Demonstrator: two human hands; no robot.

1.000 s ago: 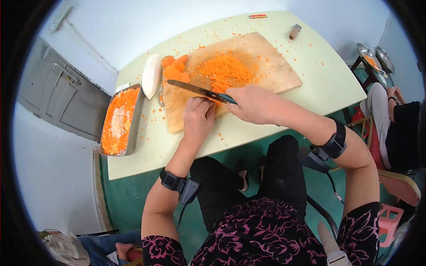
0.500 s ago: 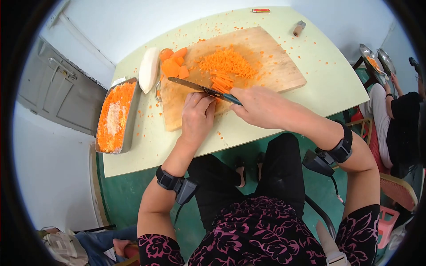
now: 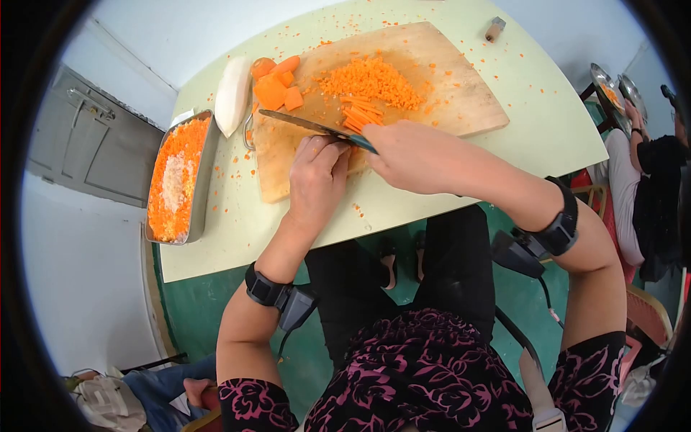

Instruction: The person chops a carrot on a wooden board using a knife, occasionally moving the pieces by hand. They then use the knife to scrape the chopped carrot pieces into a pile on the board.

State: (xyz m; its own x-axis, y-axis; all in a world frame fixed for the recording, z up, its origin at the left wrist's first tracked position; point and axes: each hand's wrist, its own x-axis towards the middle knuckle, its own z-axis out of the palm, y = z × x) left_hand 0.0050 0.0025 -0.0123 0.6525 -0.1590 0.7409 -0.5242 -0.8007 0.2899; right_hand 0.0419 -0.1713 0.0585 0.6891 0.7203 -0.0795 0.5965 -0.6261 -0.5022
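Observation:
My right hand is closed round the dark handle of a kitchen knife. Its blade points left across the wooden cutting board, right by the fingertips of my left hand. Those left fingers are curled down on the board's near part, pressing a carrot piece that is mostly hidden by the hand and blade. Just beyond the knife lie carrot sticks, and past them a heap of diced carrot. Larger carrot chunks sit at the board's left corner.
A peeled white radish lies left of the board. Nearer the table's left edge stands a metal tray of chopped carrot with pale bits on top. A small wooden-handled object lies at the back. Another person sits at the right.
The view has shifted slightly, so the table sits a little higher. Both hands stay at the board, with the knife still beside my left fingers.

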